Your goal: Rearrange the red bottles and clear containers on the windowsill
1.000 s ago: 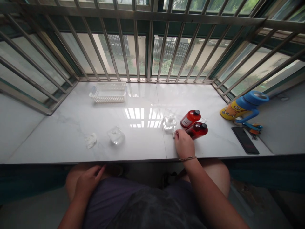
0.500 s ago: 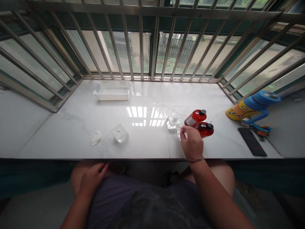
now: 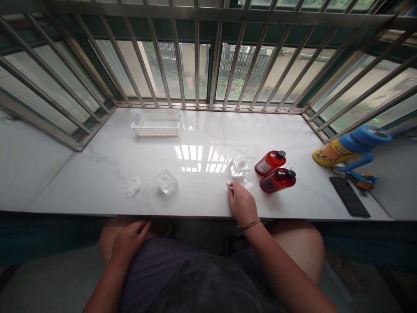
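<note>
**Right hand pinching a small white scrap on the desk**
The left hand lies loosely open on the thigh, well left of the right hand, whose grip looks narrow on the scrap, though it is too small to be sure. Just ahead of that hand, a clear box could be knocked, and the red bottles to its right could tip if nudged. A basket sits far ahead.

The only lettering in view is a small white label on the front of one red bottle, and it is too small and blurred to read. The yellow cup carries a cartoon figure, with no legible words, and no numbers or brands can be made out.
</note>
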Tool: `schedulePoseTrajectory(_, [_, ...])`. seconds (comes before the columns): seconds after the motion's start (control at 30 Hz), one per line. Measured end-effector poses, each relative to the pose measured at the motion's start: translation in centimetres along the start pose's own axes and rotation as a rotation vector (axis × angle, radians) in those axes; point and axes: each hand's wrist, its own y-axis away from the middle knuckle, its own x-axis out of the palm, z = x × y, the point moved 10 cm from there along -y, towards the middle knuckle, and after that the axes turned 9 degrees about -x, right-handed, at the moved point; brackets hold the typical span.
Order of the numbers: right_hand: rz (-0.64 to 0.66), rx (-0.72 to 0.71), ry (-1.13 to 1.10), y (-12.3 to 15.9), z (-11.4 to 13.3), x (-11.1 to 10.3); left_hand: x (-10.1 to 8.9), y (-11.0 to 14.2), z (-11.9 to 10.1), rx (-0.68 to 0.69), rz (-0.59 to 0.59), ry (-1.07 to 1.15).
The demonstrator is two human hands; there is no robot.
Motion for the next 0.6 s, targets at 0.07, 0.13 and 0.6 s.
schedulePoseTrajectory(0.07, [0.032, -0.064, -0.045, 0.0, 3.0, 1.5, 0.0, 0.0, -0.1, -0.001, 0.006, -0.003])
schedulePoseTrajectory(0.13, [0.075, -0.152, -0.096, 0.2, 6.6, 2.9, -0.1, 0.0, -0.2, 0.0, 0.013, -0.005])
schedulePoseTrajectory(0.6, [-0.095, 0.101, -0.284, 0.1, -0.9, -3.4, -0.4, -0.2, -0.8, 0.016, 0.015, -0.028])
